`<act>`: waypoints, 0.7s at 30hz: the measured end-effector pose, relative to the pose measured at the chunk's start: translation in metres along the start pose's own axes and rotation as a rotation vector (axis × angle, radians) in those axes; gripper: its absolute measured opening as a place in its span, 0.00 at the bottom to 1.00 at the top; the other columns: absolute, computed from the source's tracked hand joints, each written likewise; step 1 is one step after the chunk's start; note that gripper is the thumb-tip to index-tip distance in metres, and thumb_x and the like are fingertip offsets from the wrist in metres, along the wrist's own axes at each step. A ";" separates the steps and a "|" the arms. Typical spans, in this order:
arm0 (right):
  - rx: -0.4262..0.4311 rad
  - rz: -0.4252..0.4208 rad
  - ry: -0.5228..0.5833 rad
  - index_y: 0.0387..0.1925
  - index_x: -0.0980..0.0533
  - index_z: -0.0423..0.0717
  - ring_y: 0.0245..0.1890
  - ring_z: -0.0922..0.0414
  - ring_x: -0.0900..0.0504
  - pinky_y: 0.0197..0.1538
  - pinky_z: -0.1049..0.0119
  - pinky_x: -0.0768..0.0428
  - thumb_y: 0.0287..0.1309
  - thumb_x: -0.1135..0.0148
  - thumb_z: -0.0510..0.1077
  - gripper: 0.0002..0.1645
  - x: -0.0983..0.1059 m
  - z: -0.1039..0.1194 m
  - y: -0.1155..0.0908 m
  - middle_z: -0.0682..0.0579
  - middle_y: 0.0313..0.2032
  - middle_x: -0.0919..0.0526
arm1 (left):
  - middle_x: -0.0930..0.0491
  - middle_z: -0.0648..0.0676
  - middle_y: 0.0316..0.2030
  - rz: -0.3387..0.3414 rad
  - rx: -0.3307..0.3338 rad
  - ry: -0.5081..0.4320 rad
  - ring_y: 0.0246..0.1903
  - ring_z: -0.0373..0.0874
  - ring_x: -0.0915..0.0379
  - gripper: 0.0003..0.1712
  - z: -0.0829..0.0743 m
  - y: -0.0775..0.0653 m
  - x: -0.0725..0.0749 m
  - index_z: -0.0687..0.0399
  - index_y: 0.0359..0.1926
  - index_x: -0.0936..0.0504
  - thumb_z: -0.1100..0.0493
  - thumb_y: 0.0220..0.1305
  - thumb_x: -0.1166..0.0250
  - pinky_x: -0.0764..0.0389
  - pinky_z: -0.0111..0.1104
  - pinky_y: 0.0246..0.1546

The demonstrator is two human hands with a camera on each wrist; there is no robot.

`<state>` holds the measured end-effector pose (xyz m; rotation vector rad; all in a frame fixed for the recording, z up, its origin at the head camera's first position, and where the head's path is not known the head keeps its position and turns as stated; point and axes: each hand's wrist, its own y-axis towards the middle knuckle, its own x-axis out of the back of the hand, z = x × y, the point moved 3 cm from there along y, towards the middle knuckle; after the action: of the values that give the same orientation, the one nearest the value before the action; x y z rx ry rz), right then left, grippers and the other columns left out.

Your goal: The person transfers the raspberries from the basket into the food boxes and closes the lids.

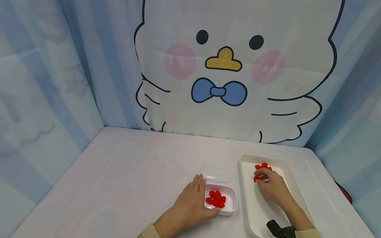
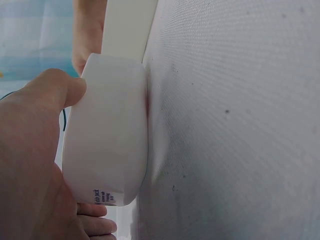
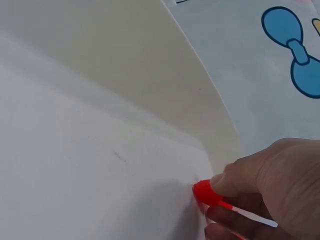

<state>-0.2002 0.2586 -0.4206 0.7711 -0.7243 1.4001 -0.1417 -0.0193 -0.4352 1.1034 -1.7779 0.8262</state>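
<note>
My left hand point(image 1: 191, 203) lies along the left side of a small white box point(image 1: 230, 212), its fingers straight and its thumb against the near wall. Several small red pieces point(image 1: 217, 198) lie inside that box. Printed text shows on the box wall point(image 2: 107, 125) in the left wrist view. Over a large cream tray point(image 1: 253, 211), my right hand point(image 1: 275, 188) pinches a small red piece point(image 3: 206, 192) between thumb and fingers, low by the tray floor. More red pieces point(image 1: 264, 165) lie just beyond that hand, partly hidden by it.
A clear plastic lid point(image 1: 215, 170) lies on the table point(image 1: 125, 185) behind the white box. The tray stands to the right of the box. Printed curtains point(image 1: 50, 82) enclose the table at the back and sides. A black device point(image 1: 279, 229) sits at my right wrist.
</note>
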 end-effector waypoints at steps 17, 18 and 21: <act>-0.010 0.013 -0.014 0.44 0.21 0.36 0.39 0.51 0.20 0.44 0.59 0.14 0.55 0.36 0.31 0.13 0.000 0.003 -0.002 0.42 0.40 0.16 | 0.46 0.57 0.77 -0.004 0.002 -0.003 0.77 0.53 0.51 0.60 0.001 0.000 0.000 0.58 0.76 0.46 0.26 0.54 0.39 0.38 0.49 0.73; -0.009 0.014 -0.011 0.44 0.21 0.36 0.39 0.51 0.20 0.44 0.58 0.14 0.55 0.36 0.31 0.13 0.000 0.003 -0.002 0.41 0.40 0.16 | 0.46 0.57 0.77 -0.004 0.002 -0.002 0.77 0.53 0.51 0.60 0.001 0.000 0.000 0.58 0.76 0.46 0.26 0.54 0.39 0.38 0.49 0.73; -0.007 0.014 -0.012 0.45 0.21 0.36 0.39 0.51 0.20 0.45 0.58 0.14 0.55 0.35 0.32 0.14 0.001 0.003 -0.002 0.42 0.41 0.16 | 0.46 0.57 0.77 -0.005 0.000 0.001 0.77 0.53 0.51 0.60 0.000 0.000 0.000 0.59 0.76 0.47 0.26 0.54 0.40 0.38 0.49 0.73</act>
<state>-0.1979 0.2563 -0.4181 0.7707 -0.7449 1.4058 -0.1422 -0.0193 -0.4358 1.1063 -1.7737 0.8236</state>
